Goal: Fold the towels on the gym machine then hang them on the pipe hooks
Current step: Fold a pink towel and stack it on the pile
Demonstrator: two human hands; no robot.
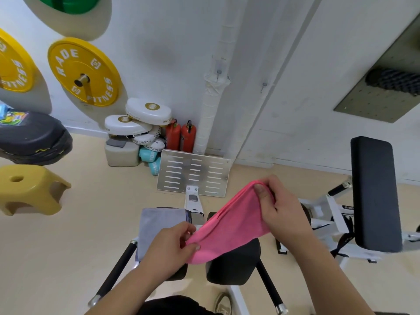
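A pink towel [231,226] hangs folded between my two hands above the gym machine's black pads [234,264]. My left hand [172,246] pinches its lower left end. At the upper right end, my right hand [281,212] grips the bunched edge with the thumb on top. A grey-lilac towel [156,223] lies flat on the left pad, partly under my left hand. Two small hooks, one on the wrapped white pipe [218,72] and one to its right [264,85], stick out of the wall ahead.
A perforated metal footplate [193,172] stands in front of the machine. A black upright pad [375,192] is at the right. Two red fire extinguishers [180,136], white boxing pads and yellow weight plates [84,71] line the wall. A yellow stool [29,189] sits at the left.
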